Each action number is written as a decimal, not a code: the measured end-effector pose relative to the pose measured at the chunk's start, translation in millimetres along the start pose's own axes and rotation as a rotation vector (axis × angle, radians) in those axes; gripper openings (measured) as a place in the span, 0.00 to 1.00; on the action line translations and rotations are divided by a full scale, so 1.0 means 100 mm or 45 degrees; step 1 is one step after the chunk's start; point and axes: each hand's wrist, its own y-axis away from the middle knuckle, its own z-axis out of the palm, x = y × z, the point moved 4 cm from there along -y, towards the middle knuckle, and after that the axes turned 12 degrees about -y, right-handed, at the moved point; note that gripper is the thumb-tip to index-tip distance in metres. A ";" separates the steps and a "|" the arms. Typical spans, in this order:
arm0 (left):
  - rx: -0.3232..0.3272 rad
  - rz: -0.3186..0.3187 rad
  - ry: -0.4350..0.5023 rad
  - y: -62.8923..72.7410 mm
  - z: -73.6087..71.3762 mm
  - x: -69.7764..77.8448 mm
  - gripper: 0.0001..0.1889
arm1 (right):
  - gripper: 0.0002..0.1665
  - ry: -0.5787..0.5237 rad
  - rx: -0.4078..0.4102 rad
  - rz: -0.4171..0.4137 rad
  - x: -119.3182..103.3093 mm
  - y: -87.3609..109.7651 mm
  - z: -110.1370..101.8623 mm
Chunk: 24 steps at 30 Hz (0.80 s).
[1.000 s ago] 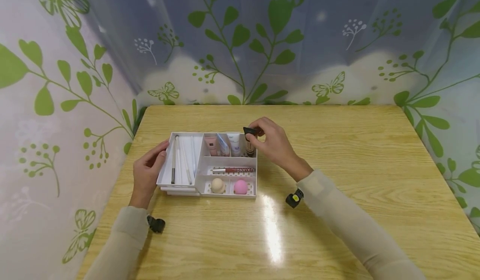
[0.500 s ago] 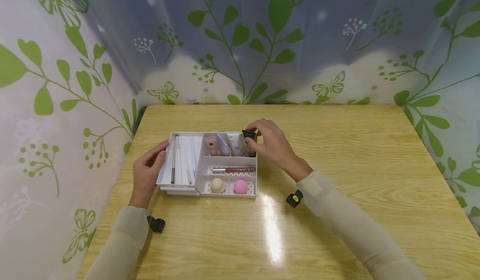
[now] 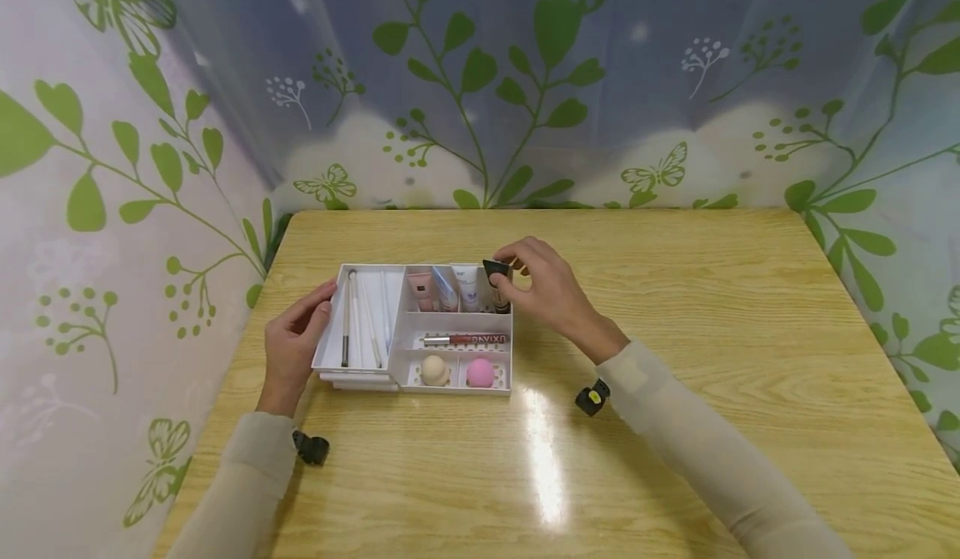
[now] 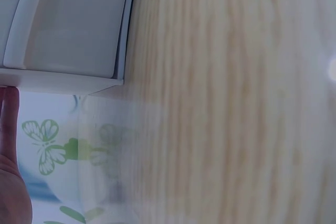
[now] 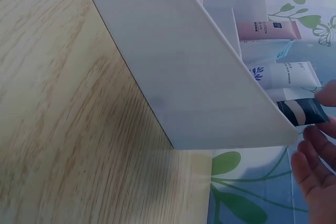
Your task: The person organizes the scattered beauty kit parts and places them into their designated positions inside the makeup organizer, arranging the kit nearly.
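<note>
A white cosmetics organizer [image 3: 454,322] stands on the table. My right hand [image 3: 547,288] pinches the top end of a dark squeeze tube [image 3: 495,272] between thumb and fingers. In the right wrist view, the lower part of that dark tube [image 5: 302,112] is hidden behind the organizer's side wall. Beside it, in the back row, stand a white tube [image 3: 467,288], a light blue tube [image 3: 445,286] and a pink tube [image 3: 422,292]. My left hand [image 3: 291,346] rests against the organizer's left side, its fingers fairly straight.
Several slim brushes [image 3: 347,317] lie in the left compartment. A lip gloss tube [image 3: 465,340] lies in the middle row; a beige sponge [image 3: 435,370] and a pink sponge [image 3: 480,372] sit in front. A patterned curtain [image 3: 487,84] hangs behind the wooden table [image 3: 675,334].
My right hand has lowered the dark tube slightly into the back right compartment, mostly during the first half second. The left hand stays against the organizer.
</note>
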 end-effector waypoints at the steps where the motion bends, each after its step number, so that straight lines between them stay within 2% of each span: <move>1: 0.000 0.001 -0.001 0.00 0.00 0.00 0.16 | 0.17 -0.012 0.007 -0.002 0.01 0.00 -0.01; 10: -0.004 0.017 -0.011 -0.01 -0.01 0.01 0.15 | 0.15 -0.053 0.065 0.036 0.11 0.06 -0.15; 17: -0.052 0.020 -0.142 -0.03 -0.04 0.04 0.16 | 0.14 -0.055 0.100 0.048 0.13 0.10 -0.27; 24: -0.042 0.010 -0.268 -0.09 -0.07 0.12 0.16 | 0.14 -0.025 0.117 0.103 0.19 0.14 -0.41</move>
